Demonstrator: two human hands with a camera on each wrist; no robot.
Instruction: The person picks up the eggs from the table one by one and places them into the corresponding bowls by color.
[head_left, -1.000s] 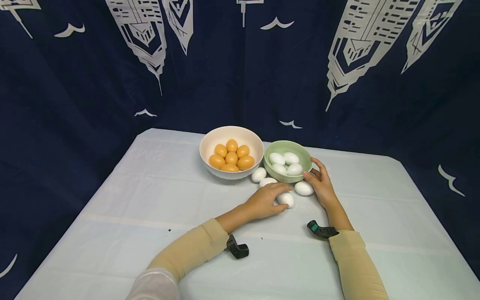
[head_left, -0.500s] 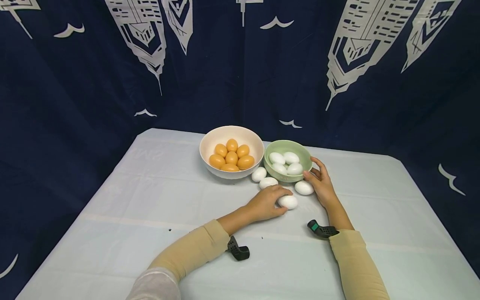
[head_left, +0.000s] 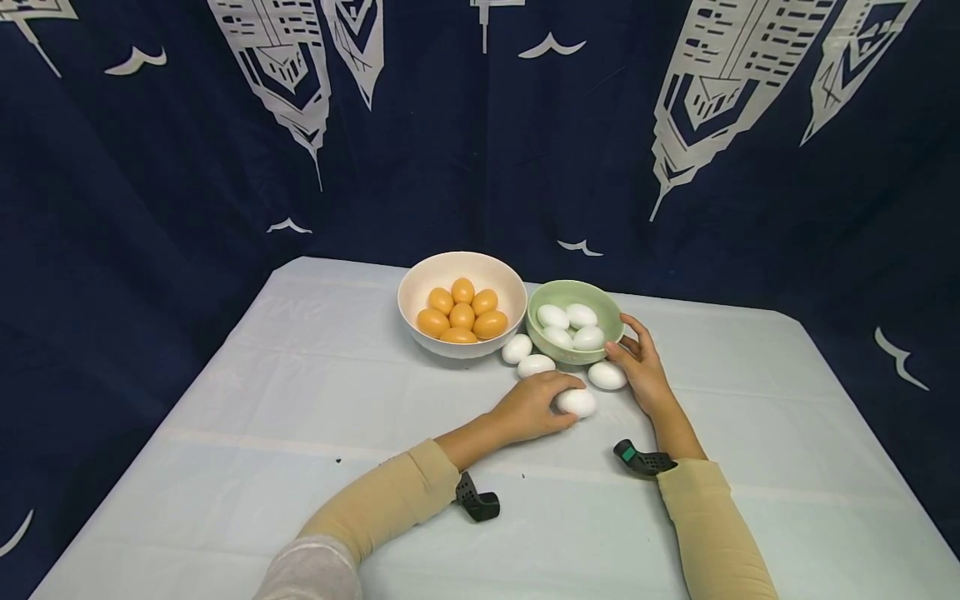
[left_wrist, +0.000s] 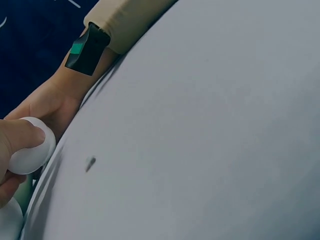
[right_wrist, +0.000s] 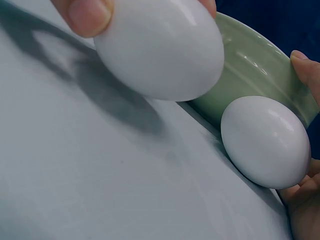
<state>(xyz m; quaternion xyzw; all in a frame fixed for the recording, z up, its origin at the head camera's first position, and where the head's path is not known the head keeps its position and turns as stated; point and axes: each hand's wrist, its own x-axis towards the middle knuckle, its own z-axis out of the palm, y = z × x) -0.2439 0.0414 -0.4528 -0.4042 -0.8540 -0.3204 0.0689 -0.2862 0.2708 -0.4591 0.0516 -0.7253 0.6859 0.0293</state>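
Note:
My left hand (head_left: 536,407) pinches a white egg (head_left: 576,403) between thumb and fingers, just in front of the green bowl (head_left: 534,335). In the right wrist view this egg (right_wrist: 165,50) is raised off the table, its shadow beneath it. At the bowl's right side, my right hand (head_left: 643,367) holds the rim with thumb and fingers. Several white eggs (head_left: 588,337) lie inside that bowl. Another white egg (head_left: 607,375) rests on the table near my right thumb. Two more, one of them a white egg (head_left: 536,366) just behind my left hand, lie along the bowls' front.
A larger cream bowl (head_left: 420,279) with several orange eggs (head_left: 462,316) stands left of the green bowl, very close to it. The table (head_left: 262,400) has a pale cover. A dark blue curtain (head_left: 450,150) with white prints hangs behind its far edge.
The egg by my left hand has shifted slightly to the right from where it was a second ago, and the left fingers have closed in on it. My right hand stays on the green bowl.

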